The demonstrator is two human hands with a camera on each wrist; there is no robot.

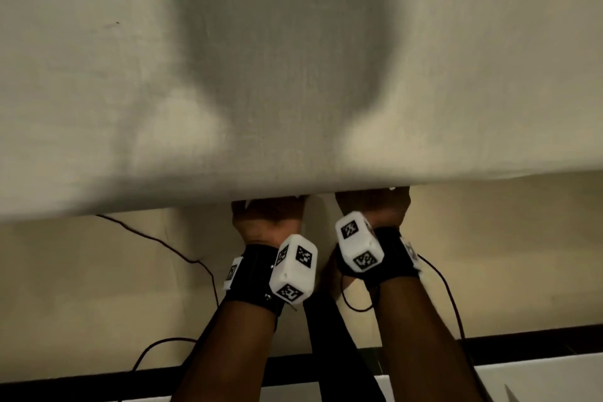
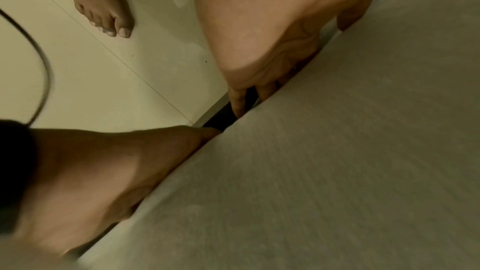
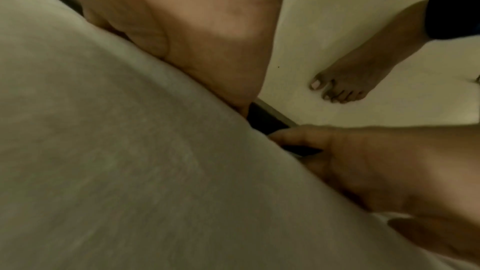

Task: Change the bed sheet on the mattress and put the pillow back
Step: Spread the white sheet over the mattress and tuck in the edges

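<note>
An off-white bed sheet (image 1: 293, 75) lies smooth over the mattress and fills the upper head view. Both hands reach under its near edge, side by side. My left hand (image 1: 267, 215) pushes its fingers into the dark gap (image 2: 215, 120) between the sheet-covered mattress (image 2: 337, 171) and the bed frame. My right hand (image 1: 372, 206) does the same just to the right, with straight fingers (image 2: 239, 102) sliding down into the gap. The fingertips of both hands are hidden beneath the mattress edge (image 3: 103, 151). No pillow is in view.
Cream floor tiles (image 1: 98, 287) lie below the bed edge, with a thin dark cable (image 1: 156, 238) trailing across them. My bare feet (image 2: 103, 11) (image 3: 345, 83) stand close to the frame. A dark band (image 1: 522, 341) crosses the floor behind me.
</note>
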